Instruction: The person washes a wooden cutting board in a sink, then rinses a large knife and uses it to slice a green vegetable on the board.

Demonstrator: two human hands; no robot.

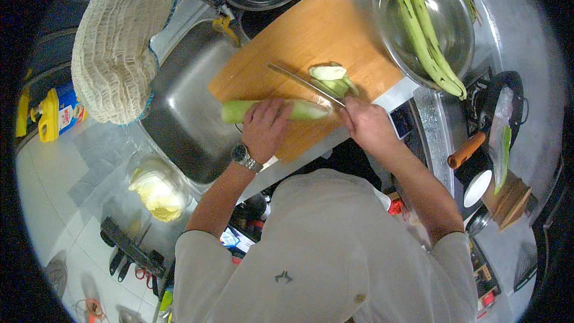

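My left hand (267,123), with a watch on its wrist, presses a thick pale-green vegetable stem (309,110) onto the wooden cutting board (287,40). The stem lies across the board, its lighter end toward my right hand. My right hand (365,121) grips a kitchen knife; its handle is hidden in the fist. The thin blade (305,83) points up and left over the board, seen nearly edge-on. Just beyond the blade is a small pile of cut pale-green pieces (332,78), a whitish slice on top.
Beneath the board's left part is a steel sink (179,107). A steel bowl (385,31) with long green vegetables (421,31) across it stands at right. Further right is a dark pan (511,107) with a wooden handle (466,150). A cabbage (159,188) lies left; a knife rack (132,246) hangs below.
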